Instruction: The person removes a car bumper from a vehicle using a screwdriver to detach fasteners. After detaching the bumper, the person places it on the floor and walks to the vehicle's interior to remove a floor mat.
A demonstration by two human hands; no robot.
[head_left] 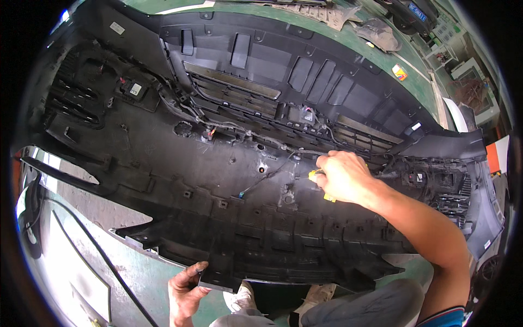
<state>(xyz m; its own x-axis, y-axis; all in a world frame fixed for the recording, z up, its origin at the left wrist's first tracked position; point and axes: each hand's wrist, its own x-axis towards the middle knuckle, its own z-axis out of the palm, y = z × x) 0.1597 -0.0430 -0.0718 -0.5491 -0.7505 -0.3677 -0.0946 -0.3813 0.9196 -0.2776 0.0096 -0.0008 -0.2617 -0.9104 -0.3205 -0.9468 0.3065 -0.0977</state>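
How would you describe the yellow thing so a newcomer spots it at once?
Start with the big black bumper across the view, then go right of centre to the right grip. The yellow thing pokes out from under it, mostly hidden. Bright yellow sets it apart from the bumper's black plastic and the small blue plug to its left.

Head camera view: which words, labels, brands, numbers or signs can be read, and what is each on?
Blue plate on what looks like a dark vehicle: bears characters, which I won't copy out.
White sticker, upper left of the black panel: too small to read.
White label on the black module: too small to read.
Yellow-and-red packet on the green floor: any print too blurred.
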